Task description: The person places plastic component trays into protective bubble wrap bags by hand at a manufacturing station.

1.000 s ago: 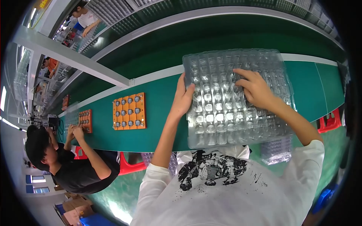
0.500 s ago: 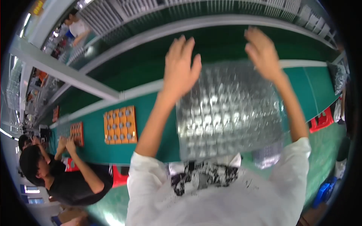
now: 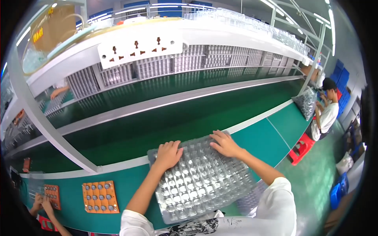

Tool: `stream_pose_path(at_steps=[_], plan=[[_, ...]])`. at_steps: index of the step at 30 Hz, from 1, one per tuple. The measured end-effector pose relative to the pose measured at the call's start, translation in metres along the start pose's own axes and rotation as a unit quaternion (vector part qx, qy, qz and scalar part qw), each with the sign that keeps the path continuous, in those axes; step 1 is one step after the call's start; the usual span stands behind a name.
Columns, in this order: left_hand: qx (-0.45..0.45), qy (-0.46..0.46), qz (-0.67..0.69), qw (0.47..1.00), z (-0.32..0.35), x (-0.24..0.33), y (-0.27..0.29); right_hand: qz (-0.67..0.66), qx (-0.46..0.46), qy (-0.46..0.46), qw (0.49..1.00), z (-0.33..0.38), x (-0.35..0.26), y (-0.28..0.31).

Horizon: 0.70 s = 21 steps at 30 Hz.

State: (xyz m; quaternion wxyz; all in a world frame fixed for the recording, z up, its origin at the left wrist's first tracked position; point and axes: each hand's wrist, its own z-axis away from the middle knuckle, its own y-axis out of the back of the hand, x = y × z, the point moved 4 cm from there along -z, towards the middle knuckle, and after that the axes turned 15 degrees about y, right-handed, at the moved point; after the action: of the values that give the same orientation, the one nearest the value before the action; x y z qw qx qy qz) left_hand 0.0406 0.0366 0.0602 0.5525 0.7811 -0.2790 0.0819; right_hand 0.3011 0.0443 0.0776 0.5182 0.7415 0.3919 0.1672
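A clear plastic blister tray with rows of round pockets lies tilted on the green bench in front of me, its near edge close to my shirt. Glare hides whether the pockets hold anything. My left hand rests on the tray's far left part, fingers stretched and thumb apart. Over the far right edge lies my right hand, also with its fingers extended. Neither hand is closed around the tray. To the left, an orange fixture block carries rows of grey knob-like parts.
A second orange block sits by a co-worker's hands at far left. Beyond the bench runs a green conveyor belt. A slanted white post stands left. A bag of parts and red stool are right.
Both hands have come down from above the tray's far side onto its surface. My view has tilted up, showing the shelf and power strip beyond the belt.
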Motion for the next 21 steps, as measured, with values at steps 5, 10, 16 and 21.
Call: stream_pose_path(at_steps=[5,10,16,21], plan=[[-0.01,0.023,-0.021,0.999,0.0,-0.016,-0.002,-0.11,0.191,0.078,0.972,-0.082,-0.075,0.177],[0.015,0.019,0.026,0.999,0.013,-0.018,0.006,0.092,0.458,0.183,0.865,-0.147,-0.082,0.318],[0.017,0.011,0.069,0.997,0.014,-0.013,0.002,0.455,0.311,0.143,0.822,-0.25,0.08,0.386],[-0.02,0.036,0.079,0.996,0.014,-0.027,0.005,0.373,0.2,0.04,0.905,-0.266,0.079,0.361]])
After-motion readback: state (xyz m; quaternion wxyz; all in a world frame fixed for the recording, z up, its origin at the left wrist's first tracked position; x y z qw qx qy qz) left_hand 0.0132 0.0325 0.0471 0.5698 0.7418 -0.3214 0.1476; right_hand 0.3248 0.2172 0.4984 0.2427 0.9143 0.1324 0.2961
